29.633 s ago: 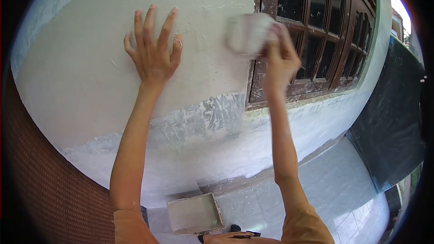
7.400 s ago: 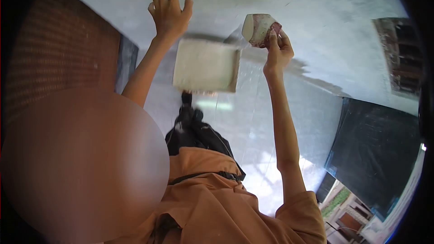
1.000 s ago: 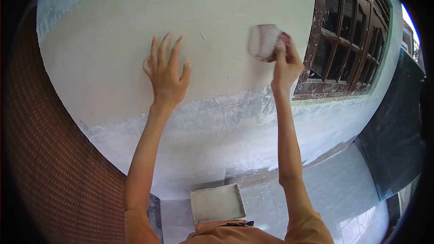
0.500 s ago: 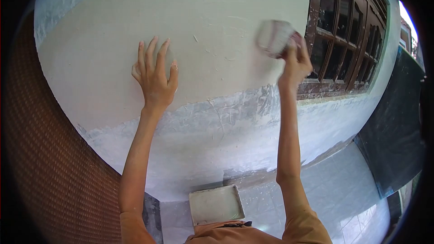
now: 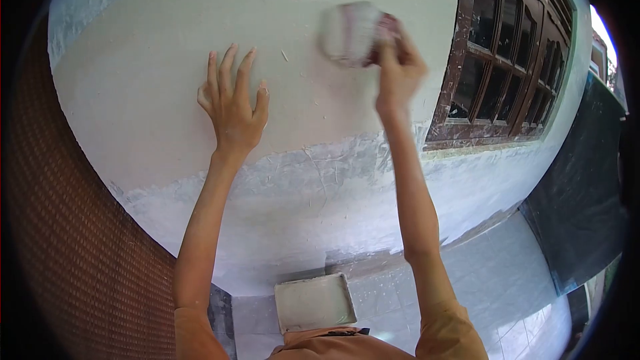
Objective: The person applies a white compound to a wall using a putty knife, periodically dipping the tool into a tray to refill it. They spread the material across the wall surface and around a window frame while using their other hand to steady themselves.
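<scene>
My left hand is held against the pale wall, fingers spread and pointing up, with nothing in it. In my right hand is a white cloth-like pad with a dark reddish part, blurred by motion. The pad is at the upper wall, to the left of the window. Small raised flecks and scratches mark the wall around both hands, and a rough, whitish-grey band runs below them.
A brown wooden window with several panes is at the right. On the tiled floor below stands a whitish tray. A brown woven surface lines the left, and a dark panel stands far right.
My right hand has moved left and up along the wall with the pad, away from the window. My left hand has hardly moved.
</scene>
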`<move>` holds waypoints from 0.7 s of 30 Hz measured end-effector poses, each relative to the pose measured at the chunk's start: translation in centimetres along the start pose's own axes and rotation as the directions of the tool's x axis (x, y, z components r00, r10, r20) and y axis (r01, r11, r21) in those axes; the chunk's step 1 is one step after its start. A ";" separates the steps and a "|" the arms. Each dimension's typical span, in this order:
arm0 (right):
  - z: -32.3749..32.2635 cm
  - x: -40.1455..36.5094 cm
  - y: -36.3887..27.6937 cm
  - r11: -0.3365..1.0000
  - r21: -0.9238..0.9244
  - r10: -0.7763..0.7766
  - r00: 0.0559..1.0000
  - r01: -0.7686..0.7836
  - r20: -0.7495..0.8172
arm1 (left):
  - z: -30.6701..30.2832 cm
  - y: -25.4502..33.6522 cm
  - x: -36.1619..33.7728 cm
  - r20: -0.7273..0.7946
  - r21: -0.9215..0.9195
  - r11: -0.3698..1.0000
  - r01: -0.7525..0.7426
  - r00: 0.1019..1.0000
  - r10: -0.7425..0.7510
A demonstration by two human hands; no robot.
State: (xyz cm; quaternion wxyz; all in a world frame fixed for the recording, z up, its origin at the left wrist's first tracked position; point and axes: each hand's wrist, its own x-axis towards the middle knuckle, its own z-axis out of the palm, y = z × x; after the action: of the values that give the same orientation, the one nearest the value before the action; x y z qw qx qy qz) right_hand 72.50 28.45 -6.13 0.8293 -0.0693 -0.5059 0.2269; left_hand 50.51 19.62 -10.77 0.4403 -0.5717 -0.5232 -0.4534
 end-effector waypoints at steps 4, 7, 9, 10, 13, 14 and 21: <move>-0.2 1.4 2.1 0.968 -0.206 -0.129 0.989 0.140 0.065 | -0.2 0.2 0.0 0.002 -0.051 0.999 -0.011 1.000 0.011; -1.6 2.3 -0.8 0.993 -0.073 -0.102 0.982 0.092 -0.159 | -0.8 -0.7 -0.2 -0.010 -0.048 0.999 -0.002 1.000 0.001; -0.9 2.0 -0.5 0.991 -0.028 -0.136 0.984 0.133 -0.115 | -0.8 -1.0 0.3 -0.018 -0.032 0.999 0.004 1.000 -0.005; 0.3 1.1 -0.7 0.999 0.005 -0.041 0.999 0.041 0.005 | -0.7 -0.9 0.5 -0.014 -0.023 1.000 -0.002 1.000 0.002; 2.4 0.2 1.6 0.987 -0.071 -0.140 0.988 0.145 0.071 | -0.5 -0.4 1.0 -0.035 -0.050 0.998 -0.024 0.999 0.022; 2.0 0.7 2.0 0.981 -0.144 -0.122 0.991 0.129 0.055 | -0.6 -0.2 0.9 -0.030 -0.051 0.998 -0.029 0.999 0.027; 1.2 1.0 -1.0 0.992 -0.071 -0.108 0.992 0.103 -0.066 | -1.4 -0.9 0.1 -0.006 -0.037 0.999 -0.029 1.000 0.029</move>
State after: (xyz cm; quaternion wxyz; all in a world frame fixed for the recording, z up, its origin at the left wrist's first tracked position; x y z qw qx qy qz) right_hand 72.18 27.92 -4.39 0.8546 -0.0783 -0.4869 0.1629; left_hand 49.52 18.32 -10.34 0.4374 -0.5861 -0.5052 -0.4582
